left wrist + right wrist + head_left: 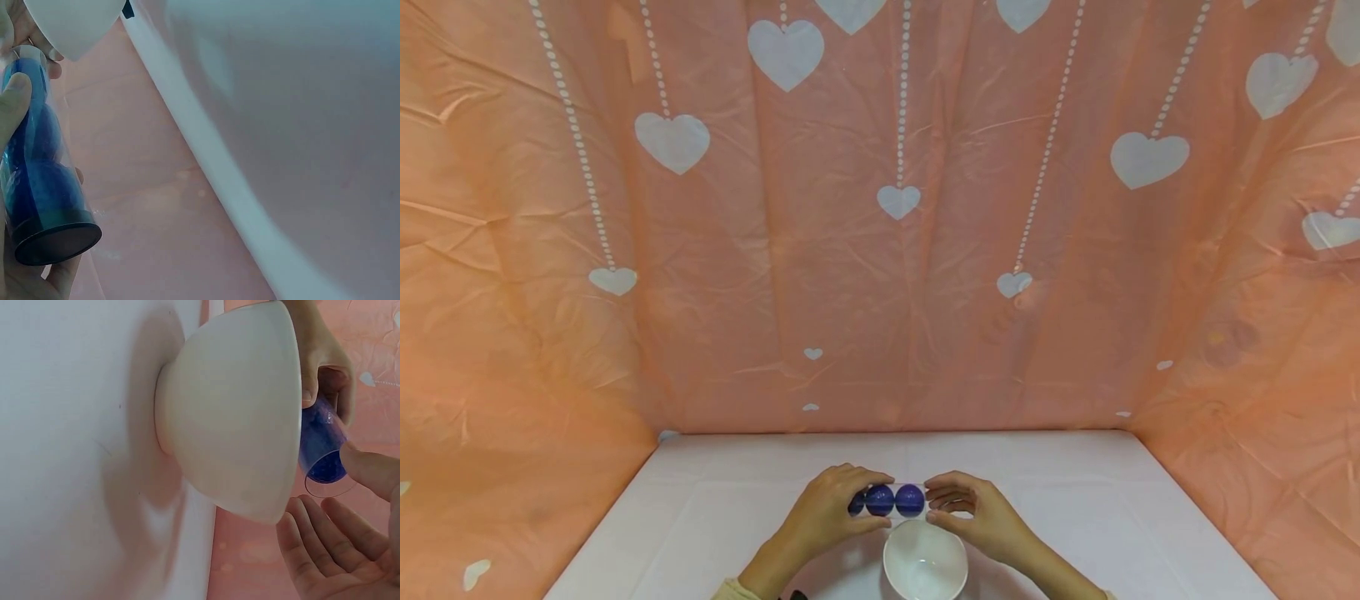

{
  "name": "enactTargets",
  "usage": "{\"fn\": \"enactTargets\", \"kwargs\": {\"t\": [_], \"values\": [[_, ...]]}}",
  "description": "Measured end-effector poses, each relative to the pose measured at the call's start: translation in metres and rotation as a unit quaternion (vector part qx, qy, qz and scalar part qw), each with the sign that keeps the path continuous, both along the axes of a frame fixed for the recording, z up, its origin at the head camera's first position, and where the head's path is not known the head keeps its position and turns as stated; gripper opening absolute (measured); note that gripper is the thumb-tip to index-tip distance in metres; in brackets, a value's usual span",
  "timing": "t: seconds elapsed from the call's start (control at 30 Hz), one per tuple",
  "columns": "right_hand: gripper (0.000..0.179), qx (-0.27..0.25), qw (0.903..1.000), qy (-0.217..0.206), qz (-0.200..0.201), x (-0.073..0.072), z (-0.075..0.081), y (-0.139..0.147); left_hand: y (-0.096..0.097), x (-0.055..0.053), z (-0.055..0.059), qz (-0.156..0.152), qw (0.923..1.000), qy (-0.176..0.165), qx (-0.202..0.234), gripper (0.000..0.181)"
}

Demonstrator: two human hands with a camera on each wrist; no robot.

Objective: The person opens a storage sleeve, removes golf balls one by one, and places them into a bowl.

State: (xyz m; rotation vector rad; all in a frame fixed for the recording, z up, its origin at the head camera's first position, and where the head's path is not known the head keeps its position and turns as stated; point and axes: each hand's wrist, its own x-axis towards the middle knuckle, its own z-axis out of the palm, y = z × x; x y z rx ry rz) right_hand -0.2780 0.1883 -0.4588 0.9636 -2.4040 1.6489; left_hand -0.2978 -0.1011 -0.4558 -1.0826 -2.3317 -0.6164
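Three blue balls [910, 500] in a clear plastic tube [895, 500] are gripped by the left hand [829, 507] between the table's [730, 483] side edges (head view). Left wrist: a round black cap [57, 244] is shown. Right wrist: the tube is perhaps touched by the right hand [347, 556], fingers extended, beside a white bowl [231, 412].

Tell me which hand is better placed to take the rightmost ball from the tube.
Right, most likely: the right hand has its fingers by the tube's seemingly open end, nearest the rightmost ball and close to the bowl. The left hand is busy gripping the tube.
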Motion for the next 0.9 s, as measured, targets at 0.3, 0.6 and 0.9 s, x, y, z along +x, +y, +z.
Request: {"fn": "enactTargets", "kwargs": {"t": [0.3, 0.6, 0.9], "values": [[0.040, -0.011, 0.9999, 0.001, 0.010, 0.0017, -0.0024, -0.0025, -0.0017, -0.0001, 0.0000, -0.003, 0.9999, 0.014, -0.007, 0.055], [0.040, -0.019, 0.9997, 0.000, 0.016, 0.0006, -0.0042, -0.0029, -0.0023, -0.0002, 0.0016, 0.001, 0.9981, 0.059, -0.019, 0.058], [0.039, -0.021, 0.9996, 0.007, 0.015, -0.0001, -0.0061, -0.0031, -0.0016, 0.0013, 0.0054, 0.004, 0.9975, 0.065, -0.029, 0.058]]}}
